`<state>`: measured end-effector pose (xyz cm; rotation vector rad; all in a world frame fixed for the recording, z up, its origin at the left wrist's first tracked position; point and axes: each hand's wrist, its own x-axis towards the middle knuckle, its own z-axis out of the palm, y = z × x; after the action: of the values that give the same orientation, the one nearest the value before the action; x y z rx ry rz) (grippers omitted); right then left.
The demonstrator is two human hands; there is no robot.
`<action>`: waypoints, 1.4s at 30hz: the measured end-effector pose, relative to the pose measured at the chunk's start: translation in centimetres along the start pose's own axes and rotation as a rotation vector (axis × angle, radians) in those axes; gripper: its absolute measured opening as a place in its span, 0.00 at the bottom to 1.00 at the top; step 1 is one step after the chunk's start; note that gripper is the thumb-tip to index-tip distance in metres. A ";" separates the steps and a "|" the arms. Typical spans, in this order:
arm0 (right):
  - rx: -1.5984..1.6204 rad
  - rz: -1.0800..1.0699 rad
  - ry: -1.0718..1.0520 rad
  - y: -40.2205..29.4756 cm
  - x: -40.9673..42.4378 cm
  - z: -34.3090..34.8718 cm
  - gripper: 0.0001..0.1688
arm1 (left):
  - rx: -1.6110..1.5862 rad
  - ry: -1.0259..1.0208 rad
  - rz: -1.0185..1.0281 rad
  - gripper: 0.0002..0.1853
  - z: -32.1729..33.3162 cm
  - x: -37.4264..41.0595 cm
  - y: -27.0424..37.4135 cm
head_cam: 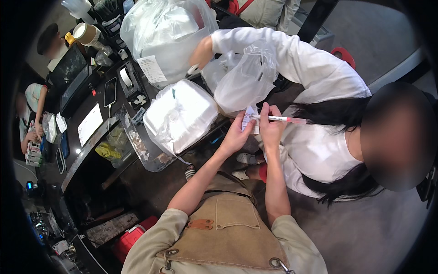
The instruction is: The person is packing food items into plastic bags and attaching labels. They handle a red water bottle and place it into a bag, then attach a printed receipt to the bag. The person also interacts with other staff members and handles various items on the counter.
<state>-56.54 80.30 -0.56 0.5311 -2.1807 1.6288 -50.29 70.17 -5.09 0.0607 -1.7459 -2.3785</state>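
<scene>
Between the thumb and fingers of my left hand (235, 137) is a small printed paper slip (246, 124), held up in front of my apron. My right hand (271, 132) grips a slim white pen (275, 118) with a reddish end, its other end close against the slip. Whether the tip touches the paper I cannot tell. Left of my hands, a white takeout box in a knotted plastic bag (181, 116) rests at the counter's corner. Just beyond my hands stands another translucent plastic bag (241, 80).
At my right, a person in a white long-sleeved top (318, 77) reaches over the bags with a marker (192, 71). A large filled bag (164, 37) bears a receipt (152, 69). A phone (110, 91) and label printer (131, 82) occupy the dark counter (116, 118).
</scene>
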 end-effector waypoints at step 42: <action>0.126 0.081 0.098 -1.5 0.1 -3.6 0.22 | 0.035 -0.093 -0.180 0.25 -1.0 -0.8 -0.2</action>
<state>-55.61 83.32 1.71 0.3934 -2.0641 1.8042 -49.43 69.43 -5.60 0.1185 -1.8991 -2.5134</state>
